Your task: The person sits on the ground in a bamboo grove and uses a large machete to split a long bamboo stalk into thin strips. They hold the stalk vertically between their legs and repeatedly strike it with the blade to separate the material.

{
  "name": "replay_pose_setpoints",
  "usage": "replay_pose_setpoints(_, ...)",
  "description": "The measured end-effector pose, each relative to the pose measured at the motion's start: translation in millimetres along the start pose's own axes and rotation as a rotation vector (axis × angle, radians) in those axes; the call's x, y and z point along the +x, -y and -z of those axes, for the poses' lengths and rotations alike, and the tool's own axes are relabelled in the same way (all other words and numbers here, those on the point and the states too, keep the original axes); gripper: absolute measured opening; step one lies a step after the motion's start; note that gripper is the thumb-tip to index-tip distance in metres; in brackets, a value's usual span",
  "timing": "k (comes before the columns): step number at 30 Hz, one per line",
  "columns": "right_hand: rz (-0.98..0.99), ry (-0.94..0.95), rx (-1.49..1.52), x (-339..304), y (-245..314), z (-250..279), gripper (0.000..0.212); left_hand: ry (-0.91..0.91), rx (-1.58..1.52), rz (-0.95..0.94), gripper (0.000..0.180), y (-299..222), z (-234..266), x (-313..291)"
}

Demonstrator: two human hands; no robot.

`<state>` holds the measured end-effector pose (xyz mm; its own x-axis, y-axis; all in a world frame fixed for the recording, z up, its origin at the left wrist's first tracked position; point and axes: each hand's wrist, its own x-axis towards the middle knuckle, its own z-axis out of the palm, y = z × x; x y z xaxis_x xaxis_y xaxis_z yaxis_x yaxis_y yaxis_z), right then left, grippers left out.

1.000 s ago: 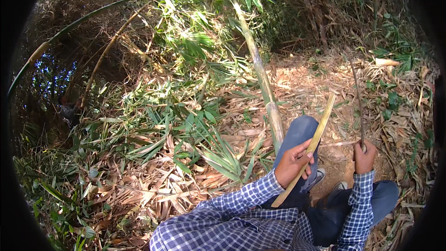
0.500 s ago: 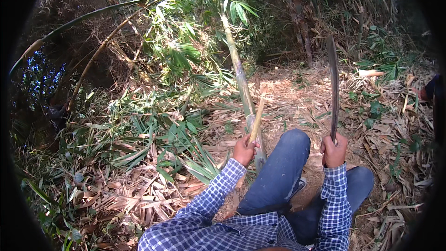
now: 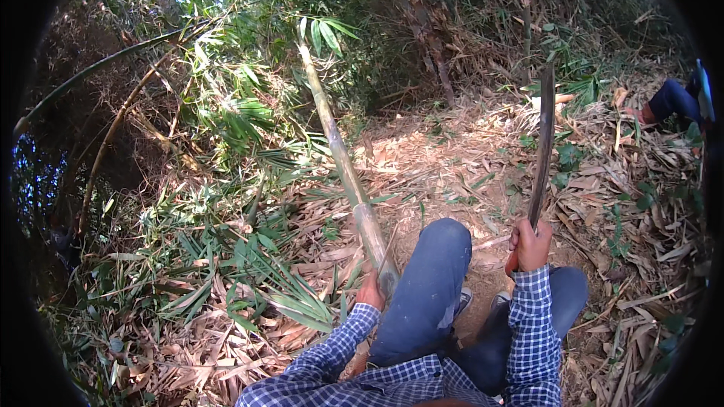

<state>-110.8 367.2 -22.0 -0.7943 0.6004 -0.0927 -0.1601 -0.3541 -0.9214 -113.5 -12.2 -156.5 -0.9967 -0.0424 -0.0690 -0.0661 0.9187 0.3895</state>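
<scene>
My right hand (image 3: 532,244) is closed around the handle end of a machete (image 3: 544,136), its long dark blade pointing up and away from me. Low beside my left knee, my left hand (image 3: 370,292) grips a bamboo strip (image 3: 389,247), seen nearly edge-on as a thin line. That hand is next to the near end of a thick green bamboo pole (image 3: 341,157), which slants off to the far left over the ground. Whether the hand also touches the pole is hard to make out, since its fingers are partly hidden.
Cut green leaves (image 3: 260,252) and dry bamboo sheaths (image 3: 226,332) litter the ground at left. Bent bamboo stems (image 3: 121,117) arch at far left. At the right edge another person's dark-clothed leg (image 3: 671,99) shows. A dense bamboo clump (image 3: 422,22) stands behind.
My left hand has dropped down and left with the bamboo strip, toward the pole's near end. The strip has turned edge-on. My right hand still holds the machete upright. The view has swung right.
</scene>
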Motion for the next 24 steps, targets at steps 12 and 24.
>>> replay_pose_setpoints(12, 0.067, 0.065, -0.309, 9.5, -6.6, -5.7, 0.028, 0.141, 0.182, 0.042, 0.034, 144.6, -86.3, 36.4)
replay_pose_setpoints(24, 0.104, -0.041, -0.389, 17.1, -14.7, 11.5, 0.038, 0.155, 0.288, 0.076, 0.041, 66.2, -94.2, 61.9)
